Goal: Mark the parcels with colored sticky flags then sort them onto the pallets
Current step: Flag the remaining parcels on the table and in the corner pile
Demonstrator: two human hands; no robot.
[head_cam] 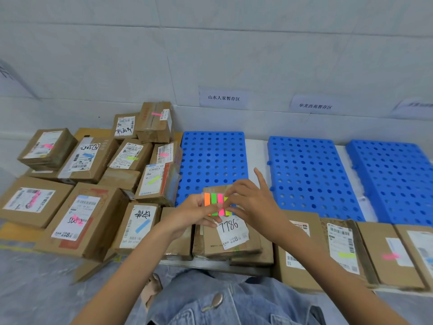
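Holding a pad of sticky flags (pixel 216 204) in your left hand (pixel 194 214), fingers curled round its left side, you pinch the pad's right edge with your right hand (pixel 253 202), index finger raised. The strips are orange, green, pink and yellow. Directly beneath both hands lies a cardboard parcel marked 7786 (pixel 232 240). Beyond your hands, blue perforated pallets (pixel 309 174) lie side by side against the wall. Left of your left hand sits a heap of flagged parcels (pixel 89 219); right of your right hand runs a row of parcels (pixel 342 249).
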